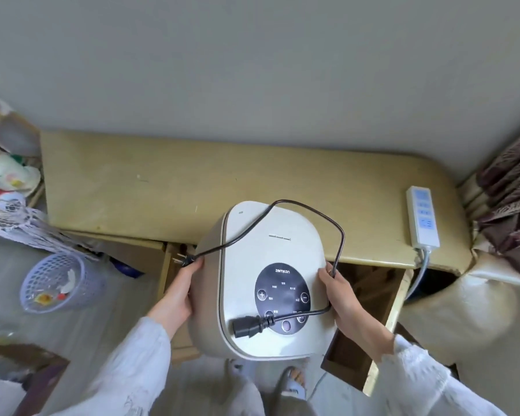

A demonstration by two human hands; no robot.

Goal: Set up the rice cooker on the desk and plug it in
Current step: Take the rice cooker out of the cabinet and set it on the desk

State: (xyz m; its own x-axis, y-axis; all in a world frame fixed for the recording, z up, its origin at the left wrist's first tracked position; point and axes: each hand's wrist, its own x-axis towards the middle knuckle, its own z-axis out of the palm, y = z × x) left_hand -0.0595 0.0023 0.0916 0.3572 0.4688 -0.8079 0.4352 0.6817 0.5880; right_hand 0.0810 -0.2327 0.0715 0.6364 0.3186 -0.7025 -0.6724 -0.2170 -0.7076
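Rice cooker (270, 277) is gripped by left hand (177, 292) and right hand (347, 304) fingers at the bench (162, 181) front edge, not yet set down, cord (321, 223) loose on lid, unplugged from power strip (423, 217).

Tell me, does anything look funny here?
Yes. The loose black power cord is draped across the white rice cooker's lid, plugged into nothing. The yellowish desk's right front edge looks chipped, near the white power strip.

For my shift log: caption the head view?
Both hands carry rice cooker, loose cord on lid, toward desk.
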